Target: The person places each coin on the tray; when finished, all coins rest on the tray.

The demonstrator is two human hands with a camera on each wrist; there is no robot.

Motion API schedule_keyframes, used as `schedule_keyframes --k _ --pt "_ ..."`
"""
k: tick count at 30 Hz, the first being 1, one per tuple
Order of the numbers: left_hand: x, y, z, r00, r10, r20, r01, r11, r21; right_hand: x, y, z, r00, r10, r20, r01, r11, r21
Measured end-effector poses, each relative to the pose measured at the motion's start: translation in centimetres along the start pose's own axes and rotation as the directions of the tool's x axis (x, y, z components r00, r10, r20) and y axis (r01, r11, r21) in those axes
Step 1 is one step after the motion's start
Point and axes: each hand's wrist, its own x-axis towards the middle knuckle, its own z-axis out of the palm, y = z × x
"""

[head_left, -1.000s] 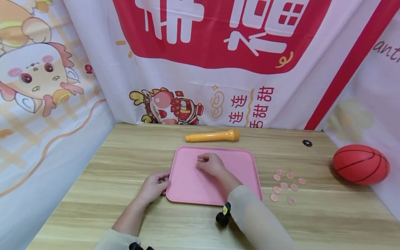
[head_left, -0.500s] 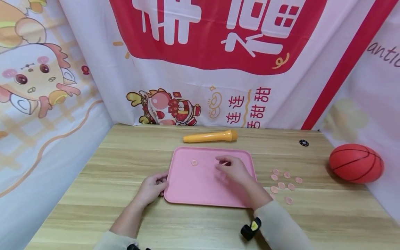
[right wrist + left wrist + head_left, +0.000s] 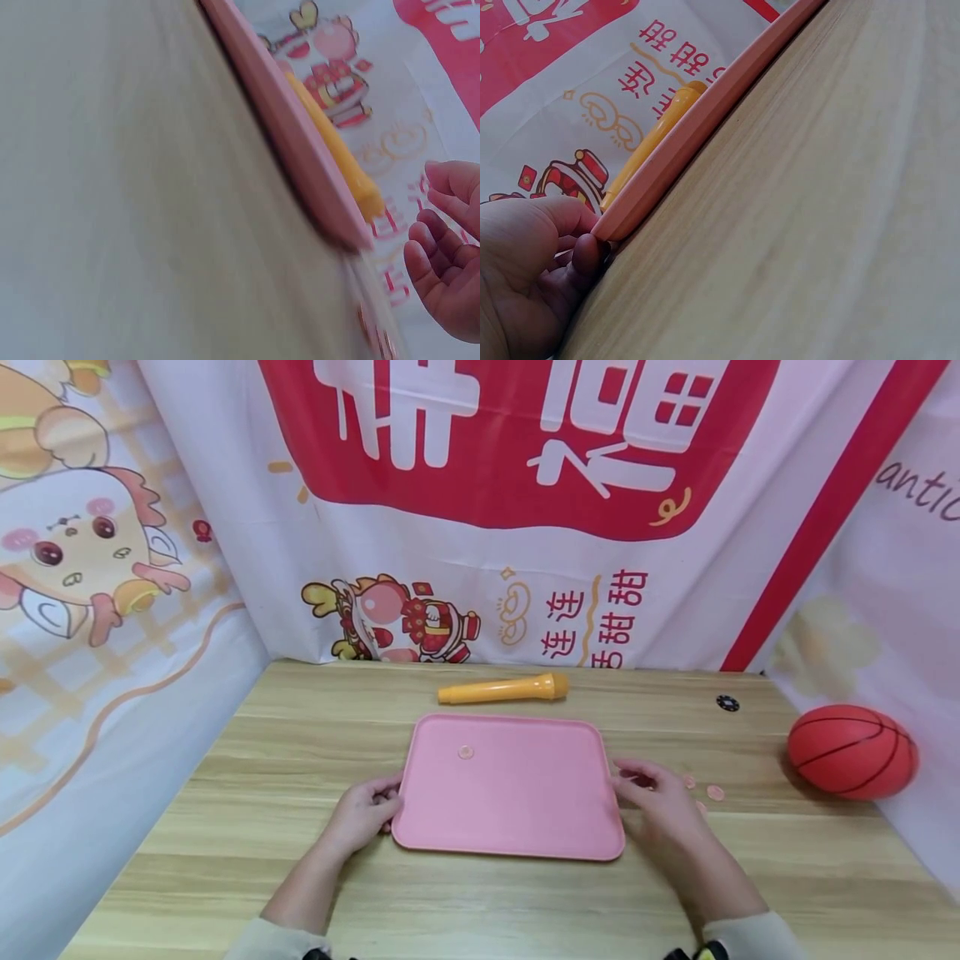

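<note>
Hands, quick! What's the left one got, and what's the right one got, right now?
Left hand: closed on the left edge of the pink tray.
Right hand: open near the tray's right edge, nothing seen in it.

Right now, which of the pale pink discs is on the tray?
The disc in the far left part of the pink tray; it alone lies there, while the other visible discs lie on the wooden table, right of the tray.

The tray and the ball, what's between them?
The head view shows the right hand and some pink discs between tray and ball; the hand may hide more.
</note>
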Motion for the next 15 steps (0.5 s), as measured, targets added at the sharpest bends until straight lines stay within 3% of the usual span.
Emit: schedule_keyframes --k 3,8,15 --pt "0.0 0.0 0.0 1.0 -0.003 0.003 0.003 1.0 -0.001 -1.2 1.2 -1.7 0.999 0.035 -0.016 -0.035 0.999 -0.005" --pt "-0.1 0.0 0.1 1.0 -0.011 0.001 0.011 1.0 -0.001 -2.3 2.7 -4.4 0.998 -0.043 -0.045 0.037 0.992 -0.119" --pt "-0.1 0.1 0.0 1.0 -0.008 0.008 0.008 1.0 0.003 -2.9 4.6 -7.1 0.998 -0.037 -0.058 0.019 0.956 -0.293"
